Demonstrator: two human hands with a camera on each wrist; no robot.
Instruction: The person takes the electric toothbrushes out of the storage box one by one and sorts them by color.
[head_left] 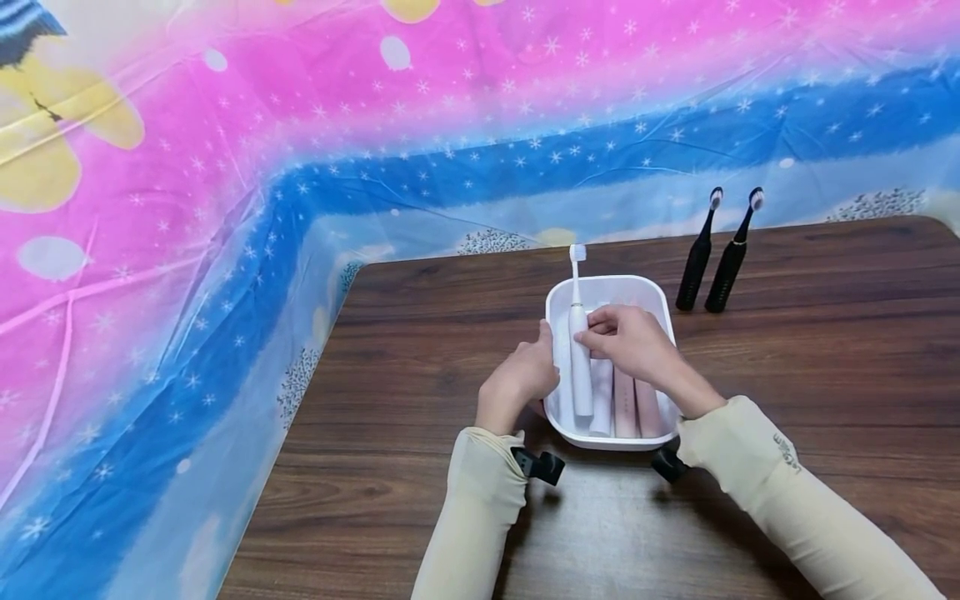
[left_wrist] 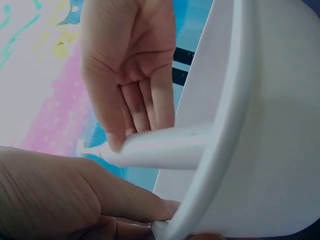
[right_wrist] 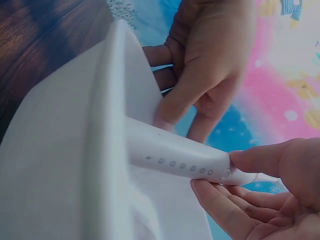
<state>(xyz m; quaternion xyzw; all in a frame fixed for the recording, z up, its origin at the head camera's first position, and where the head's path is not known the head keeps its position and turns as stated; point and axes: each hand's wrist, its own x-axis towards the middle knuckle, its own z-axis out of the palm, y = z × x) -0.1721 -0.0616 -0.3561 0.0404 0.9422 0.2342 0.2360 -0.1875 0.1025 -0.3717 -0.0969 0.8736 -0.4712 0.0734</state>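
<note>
A white electric toothbrush slants inside a white plastic basin, its brush head rising past the far rim in the head view. My right hand pinches its handle near the neck between thumb and fingers; a row of small icons shows on the handle in the right wrist view. At the basin's left side, my left hand grips the wall, thumb inside the rim and fingers outside. Beside the toothbrush in the basin lie another white handle and two pink handles, their upper ends hidden behind my right hand.
Two black electric toothbrushes stand upright on the brown wooden table, to the right beyond the basin. A pink and blue patterned cloth hangs behind the table and along its left side. Each wrist wears a small black camera.
</note>
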